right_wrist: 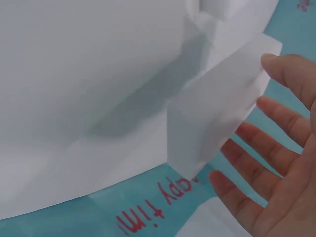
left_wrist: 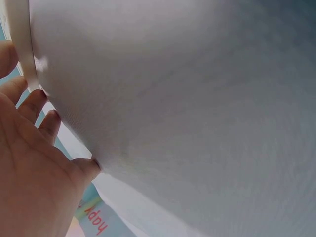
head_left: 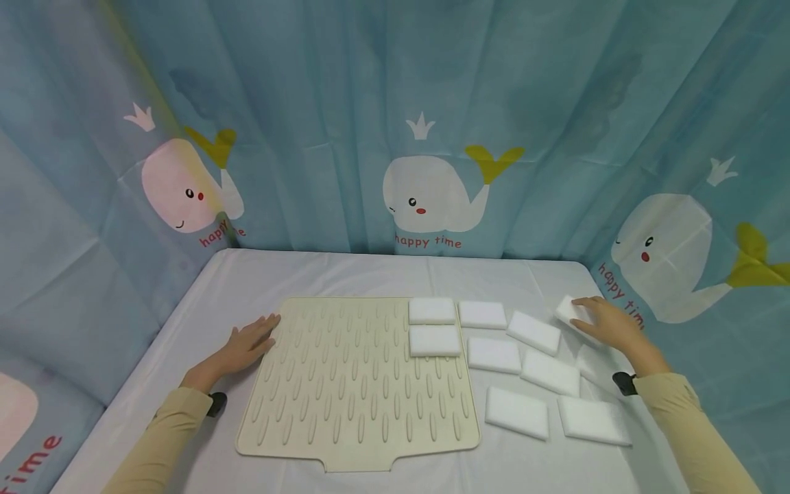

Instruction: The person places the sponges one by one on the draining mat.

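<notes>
My right hand (head_left: 611,326) is at the far right of the table, its fingertips at a white sponge block (head_left: 569,309). In the right wrist view that block (right_wrist: 217,98) lies along my spread, mostly straight fingers, the thumb tip overlapping one end. My left hand (head_left: 243,345) lies with fingers extended at the left edge of a cream ridged mat (head_left: 358,370); in the left wrist view its fingertips meet the mat's rim (left_wrist: 22,44). Two white blocks, one (head_left: 432,311) behind another (head_left: 435,341), lie at the mat's right back corner.
Several more white blocks lie right of the mat, among them one near the front (head_left: 517,412) and one at the front right (head_left: 594,420). A white cloth (head_left: 345,269) covers the table. Blue whale-print curtains (head_left: 345,137) enclose its back and sides.
</notes>
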`<state>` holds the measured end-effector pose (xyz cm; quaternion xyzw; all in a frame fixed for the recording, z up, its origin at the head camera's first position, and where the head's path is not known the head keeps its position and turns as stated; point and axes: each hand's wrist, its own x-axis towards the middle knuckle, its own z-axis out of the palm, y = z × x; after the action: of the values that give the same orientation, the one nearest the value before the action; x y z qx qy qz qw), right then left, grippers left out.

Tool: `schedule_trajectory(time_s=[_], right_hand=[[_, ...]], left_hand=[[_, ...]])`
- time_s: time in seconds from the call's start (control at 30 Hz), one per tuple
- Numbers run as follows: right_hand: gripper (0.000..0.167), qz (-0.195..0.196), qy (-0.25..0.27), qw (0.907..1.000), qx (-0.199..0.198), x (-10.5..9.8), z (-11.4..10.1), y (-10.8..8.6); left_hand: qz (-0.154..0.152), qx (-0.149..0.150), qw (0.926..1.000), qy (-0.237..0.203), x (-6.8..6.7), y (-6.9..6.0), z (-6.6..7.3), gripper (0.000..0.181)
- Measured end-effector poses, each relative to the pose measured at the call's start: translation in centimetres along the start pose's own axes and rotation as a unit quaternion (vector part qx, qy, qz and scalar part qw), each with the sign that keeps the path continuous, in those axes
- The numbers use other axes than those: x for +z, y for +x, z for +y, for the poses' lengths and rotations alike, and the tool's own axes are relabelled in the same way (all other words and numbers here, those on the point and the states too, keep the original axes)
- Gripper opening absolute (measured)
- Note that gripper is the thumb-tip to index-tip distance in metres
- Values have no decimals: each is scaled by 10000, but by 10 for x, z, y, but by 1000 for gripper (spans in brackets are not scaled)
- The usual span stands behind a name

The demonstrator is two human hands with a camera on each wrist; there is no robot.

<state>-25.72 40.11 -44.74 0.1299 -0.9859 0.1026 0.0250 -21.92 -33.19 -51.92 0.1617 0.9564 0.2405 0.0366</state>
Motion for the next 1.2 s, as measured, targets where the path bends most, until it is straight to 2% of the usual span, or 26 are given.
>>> schedule_trajectory(time_s=[0.3, 0.67, 1.2], right_hand=[[50, 53, -168, 9995, -247, -4, -21, 8], [44, 561, 10, 9961, -685, -2, -43, 13], [44, 908, 120, 9892, -1140, 7, -66, 17]], left_hand=[[8, 0, 10000, 28, 1, 0, -1, 56], [33, 61, 10000, -14, 0, 0, -1, 56], [48, 25, 10000, -10, 0, 0, 0, 56]])
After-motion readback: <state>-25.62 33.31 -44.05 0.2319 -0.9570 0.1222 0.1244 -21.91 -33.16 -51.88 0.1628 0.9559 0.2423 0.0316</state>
